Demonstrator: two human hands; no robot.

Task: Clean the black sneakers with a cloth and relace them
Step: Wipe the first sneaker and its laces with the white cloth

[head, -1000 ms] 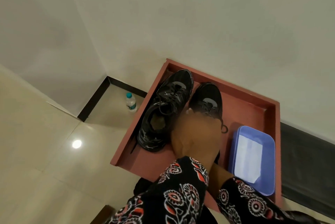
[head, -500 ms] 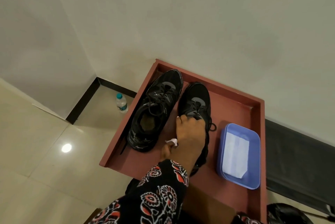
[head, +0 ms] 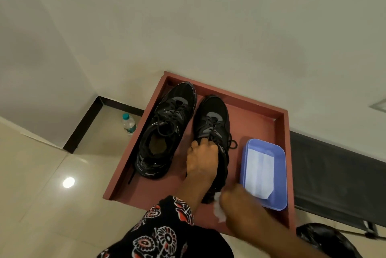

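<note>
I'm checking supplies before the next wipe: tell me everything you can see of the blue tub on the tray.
The blue tub is a shallow rectangular container with rounded corners, plastic by its look, open-topped. It sits flat on the red tray, at its right side, beside the right sneaker but apart from it. Inside lies a folded white cloth. The right hand, holding a white wad, overlaps its near-left corner; contact is unclear.

Sneakers (head: 167, 130): black mesh fabric uppers, glossy patent-looking heel and side trim. Tray (head: 254, 115) matt reddish-brown, painted look; tub (head: 279, 195) smooth blue plastic with folded white cloth (head: 259, 174) inside. Floor (head: 41, 184) polished glossy tile, bottle (head: 128, 124) clear plastic.
</note>
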